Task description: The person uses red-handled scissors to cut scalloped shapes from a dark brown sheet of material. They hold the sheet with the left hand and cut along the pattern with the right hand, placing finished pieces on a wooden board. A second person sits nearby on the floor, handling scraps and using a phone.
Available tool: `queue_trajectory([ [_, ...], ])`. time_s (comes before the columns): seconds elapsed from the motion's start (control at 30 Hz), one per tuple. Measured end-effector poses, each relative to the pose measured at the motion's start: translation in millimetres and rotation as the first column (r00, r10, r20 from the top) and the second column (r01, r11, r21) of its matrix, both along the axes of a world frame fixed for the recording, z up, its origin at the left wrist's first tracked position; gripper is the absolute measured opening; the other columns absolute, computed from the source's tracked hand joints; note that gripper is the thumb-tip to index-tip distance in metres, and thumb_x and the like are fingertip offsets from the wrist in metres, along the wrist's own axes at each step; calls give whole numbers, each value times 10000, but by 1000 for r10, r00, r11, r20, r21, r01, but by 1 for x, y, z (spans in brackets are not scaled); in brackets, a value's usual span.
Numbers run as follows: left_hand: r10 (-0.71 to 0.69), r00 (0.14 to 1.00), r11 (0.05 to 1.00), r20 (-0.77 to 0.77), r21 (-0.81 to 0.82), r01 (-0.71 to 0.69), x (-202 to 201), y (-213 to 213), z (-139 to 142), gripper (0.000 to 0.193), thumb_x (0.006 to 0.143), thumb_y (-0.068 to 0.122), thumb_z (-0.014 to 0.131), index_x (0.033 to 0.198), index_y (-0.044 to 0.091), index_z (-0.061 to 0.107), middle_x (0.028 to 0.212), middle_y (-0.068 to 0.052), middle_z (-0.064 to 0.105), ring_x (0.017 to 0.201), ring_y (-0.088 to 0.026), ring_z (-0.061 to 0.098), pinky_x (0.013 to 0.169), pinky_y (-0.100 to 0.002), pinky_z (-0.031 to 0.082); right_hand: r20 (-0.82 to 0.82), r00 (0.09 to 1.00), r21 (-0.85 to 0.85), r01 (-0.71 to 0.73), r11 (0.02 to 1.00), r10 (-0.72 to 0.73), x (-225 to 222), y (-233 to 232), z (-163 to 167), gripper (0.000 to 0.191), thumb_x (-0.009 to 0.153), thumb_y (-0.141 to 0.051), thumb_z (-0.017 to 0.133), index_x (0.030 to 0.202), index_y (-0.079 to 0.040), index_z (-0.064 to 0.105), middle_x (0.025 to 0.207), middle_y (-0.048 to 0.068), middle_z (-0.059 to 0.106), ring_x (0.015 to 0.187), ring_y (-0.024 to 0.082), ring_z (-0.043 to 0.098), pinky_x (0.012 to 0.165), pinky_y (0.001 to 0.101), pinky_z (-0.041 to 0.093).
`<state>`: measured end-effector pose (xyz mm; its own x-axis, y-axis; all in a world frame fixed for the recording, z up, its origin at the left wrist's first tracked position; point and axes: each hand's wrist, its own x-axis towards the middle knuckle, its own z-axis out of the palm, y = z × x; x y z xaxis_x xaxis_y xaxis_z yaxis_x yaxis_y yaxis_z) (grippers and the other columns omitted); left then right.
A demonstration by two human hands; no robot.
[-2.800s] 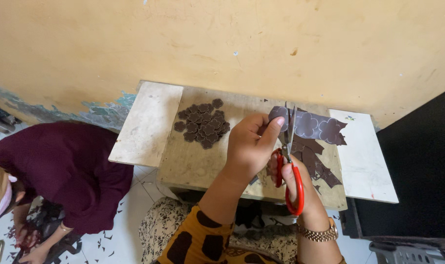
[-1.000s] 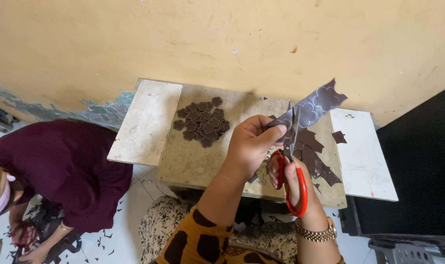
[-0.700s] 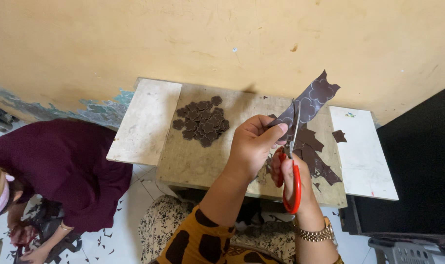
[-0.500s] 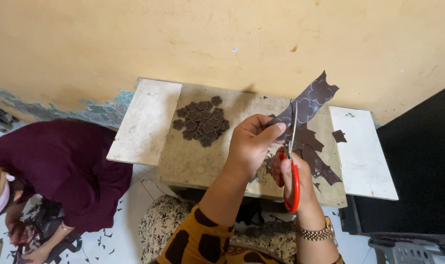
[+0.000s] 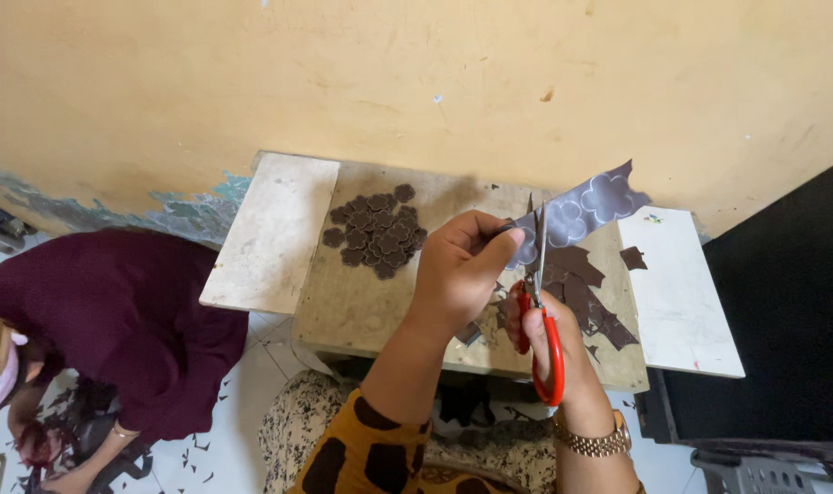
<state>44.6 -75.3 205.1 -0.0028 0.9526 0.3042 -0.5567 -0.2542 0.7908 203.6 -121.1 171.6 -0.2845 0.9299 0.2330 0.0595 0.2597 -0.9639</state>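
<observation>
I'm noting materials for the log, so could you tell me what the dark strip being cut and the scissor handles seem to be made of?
The dark strip looks like thin, flexible sheet, perhaps leather or foam: matte brown-grey, it stays flat where it sticks out unsupported, with pale flower outlines drawn on it. The scissor handles look like glossy red plastic, smooth and moulded; the blades seem metal.

Off to my left I see a person in a maroon top (image 5: 114, 320) bent low over the white tiled floor (image 5: 238, 416), where dark scraps lie scattered. Behind the low worn table (image 5: 279, 238) rises a yellow wall (image 5: 416, 82), its paint peeling near the floor. A black panel (image 5: 782, 320) stands at right.
</observation>
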Motion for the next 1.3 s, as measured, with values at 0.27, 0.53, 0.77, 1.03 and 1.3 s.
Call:
queue_trajectory([
  [0.27, 22, 999, 1000, -42, -14, -22, -2, -2, 5, 114, 950, 65, 716, 979, -39, 678, 832, 1, 677, 732, -35, 576, 632, -204, 448, -53, 998, -56, -18, 998, 15, 2, -1, -1, 649, 957, -687, 531, 881, -43, 537, 722, -18, 421, 625, 95, 389, 535, 249, 327],
  [0.53, 20, 999, 1000, -30, -12, -21, -7, -3, 5, 122, 943, 57, 714, 1005, -42, 683, 886, -47, 723, 789, -67, 647, 701, -218, 516, -26, 999, -74, -33, 997, 32, 6, -1, -4, 649, 938, -691, 560, 839, -51, 533, 686, -27, 415, 593, 92, 380, 516, 249, 316],
  [0.77, 20, 997, 999, -73, -24, -22, -15, -4, 6, 115, 936, 48, 713, 983, -53, 685, 865, -81, 735, 777, -105, 684, 710, -247, 550, 70, 997, -83, -12, 996, 17, 8, -1, -2, 641, 911, -706, 551, 819, -71, 553, 646, -37, 434, 567, 79, 404, 499, 251, 339],
  [1.03, 22, 999, 999, 36, -33, -21, -4, 4, -3, 144, 933, 82, 732, 999, -35, 681, 906, -66, 739, 819, -107, 699, 771, -251, 576, 36, 999, -86, 37, 996, -34, 5, 2, -12, 615, 940, -662, 567, 804, -63, 524, 648, -26, 430, 559, 88, 400, 496, 246, 327],
  [1.3, 50, 994, 999, 93, -25, -48, 22, -1, -5, 173, 998, 148, 706, 1023, -22, 681, 873, 6, 691, 769, -37, 596, 690, -207, 476, -48, 993, -48, 110, 993, -112, -6, 1, -11, 595, 967, -629, 533, 961, -36, 582, 702, 2, 490, 589, 99, 460, 514, 247, 383],
])
